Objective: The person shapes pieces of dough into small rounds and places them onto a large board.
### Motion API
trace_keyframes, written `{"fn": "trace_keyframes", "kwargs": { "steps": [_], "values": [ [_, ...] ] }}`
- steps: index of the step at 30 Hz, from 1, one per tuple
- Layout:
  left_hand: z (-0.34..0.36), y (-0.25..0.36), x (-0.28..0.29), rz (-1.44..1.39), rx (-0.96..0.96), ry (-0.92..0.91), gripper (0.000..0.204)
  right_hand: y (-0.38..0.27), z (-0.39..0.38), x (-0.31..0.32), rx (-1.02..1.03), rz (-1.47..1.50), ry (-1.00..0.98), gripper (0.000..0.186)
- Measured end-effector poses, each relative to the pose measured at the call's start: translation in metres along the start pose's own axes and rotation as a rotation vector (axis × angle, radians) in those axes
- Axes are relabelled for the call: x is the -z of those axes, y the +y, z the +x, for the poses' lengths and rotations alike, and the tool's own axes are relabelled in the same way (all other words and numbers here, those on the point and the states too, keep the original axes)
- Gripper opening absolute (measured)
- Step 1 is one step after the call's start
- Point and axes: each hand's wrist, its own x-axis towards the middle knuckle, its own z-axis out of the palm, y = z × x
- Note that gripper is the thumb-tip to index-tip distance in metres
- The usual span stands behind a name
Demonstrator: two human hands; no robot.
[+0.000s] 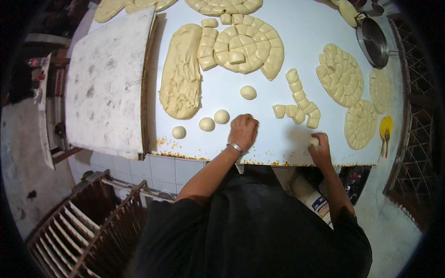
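My left hand (243, 132), wearing a metal band at the wrist, rests palm down on the white table (269, 148) with fingers curled; whatever is under them is hidden. My right hand (321, 147) grips a pale dough ball (313, 142) near the front edge. Round dough balls lie left of my left hand (207, 123), and another (248, 92) sits above it. Cut dough pieces (295, 90) form strips between my hands and the back. A long dough slab (181, 69) lies at left, beside a scored dough round (250, 44).
A floured board (105, 92) covers the table's left end. More scored dough (340, 74) lies at right, with a metal pan (373, 41) behind and a yellow scraper (386, 127) at the edge. A slatted wooden rack (74, 231) stands below left; a metal lattice (411, 129) runs along the right.
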Motion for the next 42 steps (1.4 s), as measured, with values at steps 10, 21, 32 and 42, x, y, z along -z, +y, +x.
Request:
{"fn": "trace_keyframes", "kwargs": {
  "steps": [10, 21, 32, 42],
  "values": [
    [0.024, -0.018, 0.194, -0.349, 0.094, -0.08, 0.015, -0.18, 0.065, -0.18, -0.04, 0.253, 0.26, 0.043],
    [0.11, 0.027, 0.073, -0.439, -0.112, -0.256, 0.051, -0.133, 0.037, -0.136, 0.066, -0.119, 0.151, 0.029],
    [-0.001, 0.036, -0.029, -0.008, 0.178, -0.308, 0.028, -0.028, -0.03, -0.143, 0.102, -0.085, 0.213, 0.027],
    [0.094, 0.181, -0.001, -0.745, 0.303, 0.364, 0.022, 0.041, -0.026, -0.053, -0.198, 0.556, 0.275, 0.02]
  ]
}}
